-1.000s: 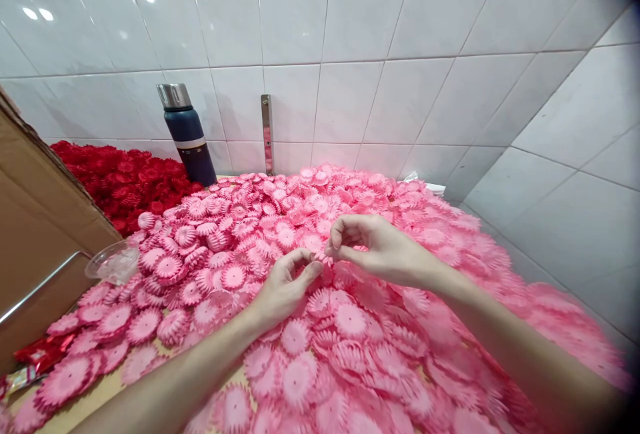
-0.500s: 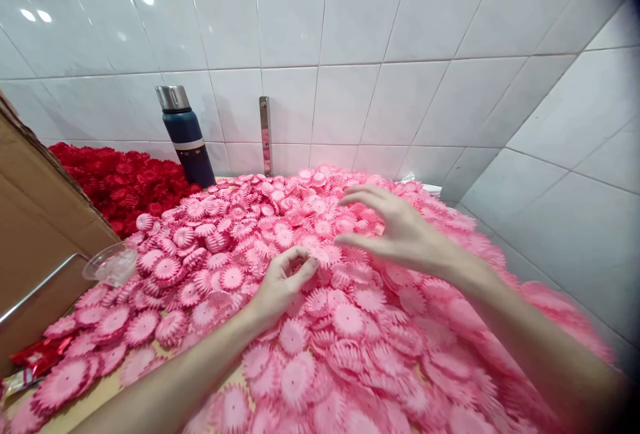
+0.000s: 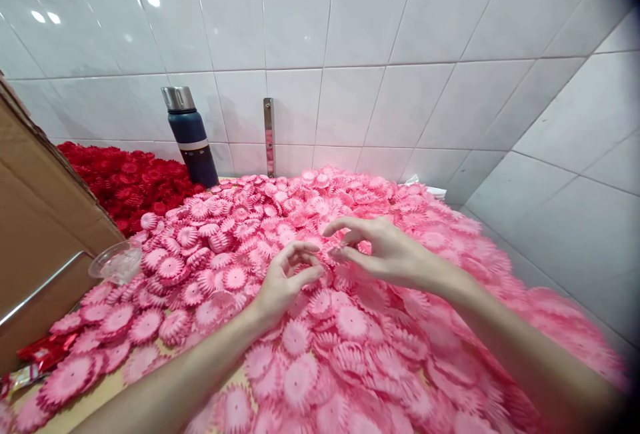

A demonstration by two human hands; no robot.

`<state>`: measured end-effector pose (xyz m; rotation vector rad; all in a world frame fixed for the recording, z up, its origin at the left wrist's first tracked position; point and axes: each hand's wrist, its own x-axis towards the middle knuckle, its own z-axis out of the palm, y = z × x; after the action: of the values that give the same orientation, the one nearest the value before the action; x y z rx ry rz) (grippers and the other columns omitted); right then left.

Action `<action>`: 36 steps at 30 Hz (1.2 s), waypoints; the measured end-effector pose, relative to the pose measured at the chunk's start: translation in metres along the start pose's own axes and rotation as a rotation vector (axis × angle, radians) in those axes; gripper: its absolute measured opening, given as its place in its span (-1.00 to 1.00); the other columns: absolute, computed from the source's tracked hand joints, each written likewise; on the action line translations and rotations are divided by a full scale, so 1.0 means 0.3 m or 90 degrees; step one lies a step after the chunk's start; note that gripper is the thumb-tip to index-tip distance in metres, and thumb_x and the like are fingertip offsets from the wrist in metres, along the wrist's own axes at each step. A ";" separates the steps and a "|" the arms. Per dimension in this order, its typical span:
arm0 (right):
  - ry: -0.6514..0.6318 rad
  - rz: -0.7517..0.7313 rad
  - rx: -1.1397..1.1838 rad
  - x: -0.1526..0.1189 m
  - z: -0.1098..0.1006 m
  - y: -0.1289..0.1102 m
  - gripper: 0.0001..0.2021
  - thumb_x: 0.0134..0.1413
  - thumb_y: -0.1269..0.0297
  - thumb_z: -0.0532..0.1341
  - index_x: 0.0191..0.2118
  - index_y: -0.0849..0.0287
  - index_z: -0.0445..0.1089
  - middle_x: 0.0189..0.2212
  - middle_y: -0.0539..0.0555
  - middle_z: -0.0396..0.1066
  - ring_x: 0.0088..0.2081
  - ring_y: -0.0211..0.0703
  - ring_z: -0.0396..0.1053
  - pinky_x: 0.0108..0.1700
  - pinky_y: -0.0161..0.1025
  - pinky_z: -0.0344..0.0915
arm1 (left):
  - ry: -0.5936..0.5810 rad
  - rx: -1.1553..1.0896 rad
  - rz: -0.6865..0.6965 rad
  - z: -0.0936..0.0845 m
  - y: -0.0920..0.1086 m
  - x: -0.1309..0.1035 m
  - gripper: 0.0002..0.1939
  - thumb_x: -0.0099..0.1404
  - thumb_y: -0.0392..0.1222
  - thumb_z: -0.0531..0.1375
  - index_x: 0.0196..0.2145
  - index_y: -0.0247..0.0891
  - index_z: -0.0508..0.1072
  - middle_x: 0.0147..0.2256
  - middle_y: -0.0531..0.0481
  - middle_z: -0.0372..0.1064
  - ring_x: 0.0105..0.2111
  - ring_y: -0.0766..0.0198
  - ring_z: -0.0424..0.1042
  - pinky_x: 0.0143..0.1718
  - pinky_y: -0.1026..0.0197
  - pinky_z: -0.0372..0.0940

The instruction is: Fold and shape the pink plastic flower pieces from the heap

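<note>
Pink scalloped discs [image 3: 300, 381] lie heaped over the table, under and around both hands. Above the middle of the heap, my left hand [image 3: 290, 277] is curled, its thumb and forefinger close together; whatever they may hold is too small to name. Just to its right is my right hand [image 3: 377, 247], with fingers bent and the thumb near the fingertips. Something tiny may be at its fingertips, but it blends with the pink behind. A narrow gap separates the two hands.
A dark blue bottle [image 3: 193, 141] stands by the tiled wall, beside red discs [image 3: 133, 184]. At the left are a cardboard box [image 3: 45, 207], a clear plastic dish [image 3: 116, 263] and red wrappers [image 3: 47, 351]. A metal strip [image 3: 269, 137] is on the wall.
My right hand has moved left and slightly down towards my left hand, its fingers more curled. The left thumb and forefinger are slightly farther apart. The view has shifted slightly.
</note>
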<state>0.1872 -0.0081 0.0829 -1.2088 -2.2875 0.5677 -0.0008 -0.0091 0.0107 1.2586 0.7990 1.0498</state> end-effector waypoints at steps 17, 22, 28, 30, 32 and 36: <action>-0.076 0.025 0.080 0.008 0.032 -0.016 -0.84 0.08 0.21 0.19 -0.28 0.17 0.42 -0.35 0.06 0.49 -0.32 -0.19 0.42 -0.24 -0.25 0.33 | 0.052 -0.064 0.055 0.002 -0.022 0.003 -0.65 0.07 -0.35 0.27 -0.20 -0.20 0.25 -0.32 0.05 0.30 -0.24 0.31 0.36 -0.20 0.25 0.27; -0.105 0.036 0.137 0.009 0.041 -0.006 -0.86 0.03 0.36 0.21 -0.23 0.17 0.35 -0.37 0.04 0.50 -0.35 -0.21 0.44 -0.30 -0.28 0.32 | 0.049 -0.067 0.060 0.001 -0.027 0.007 -0.63 0.08 -0.34 0.28 -0.18 -0.21 0.24 -0.32 0.03 0.34 -0.25 0.31 0.36 -0.25 0.26 0.30; 0.000 0.048 0.176 0.008 0.038 -0.011 -0.89 0.02 0.34 0.21 -0.28 0.18 0.33 -0.37 0.05 0.47 -0.34 -0.20 0.45 -0.32 -0.28 0.34 | 0.142 -0.051 0.072 0.005 -0.035 0.012 -0.74 0.03 -0.29 0.32 -0.39 -0.25 0.28 -0.41 0.13 0.24 -0.42 0.45 0.30 -0.38 0.39 0.25; -0.009 0.054 0.209 0.008 0.039 -0.006 -0.86 0.01 0.30 0.23 -0.27 0.18 0.33 -0.36 0.05 0.46 -0.32 -0.19 0.45 -0.31 -0.28 0.35 | 0.139 -0.028 0.052 0.004 -0.036 0.013 -0.78 0.04 -0.27 0.32 -0.47 -0.29 0.30 -0.47 0.13 0.23 -0.48 0.46 0.28 -0.43 0.40 0.24; -0.027 0.056 0.237 0.009 0.041 0.001 -0.83 -0.02 0.28 0.26 -0.27 0.18 0.33 -0.35 0.06 0.46 -0.31 -0.18 0.45 -0.29 -0.27 0.36 | 0.132 -0.017 0.037 0.004 -0.034 0.013 -0.82 0.04 -0.27 0.31 -0.49 -0.30 0.33 -0.49 0.11 0.28 -0.48 0.44 0.31 -0.42 0.38 0.25; -0.047 0.059 0.277 0.013 0.045 0.011 -0.80 -0.07 0.25 0.31 -0.30 0.19 0.36 -0.36 0.06 0.45 -0.33 -0.21 0.44 -0.30 -0.28 0.37 | 0.126 -0.001 0.055 0.004 -0.020 0.011 -0.86 0.03 -0.29 0.32 -0.43 -0.30 0.44 -0.42 0.05 0.41 -0.37 0.35 0.41 -0.28 0.32 0.32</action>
<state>0.1794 -0.0048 0.0713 -1.0917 -2.0239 1.0947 0.0025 -0.0065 0.0052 1.2086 0.8997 1.2590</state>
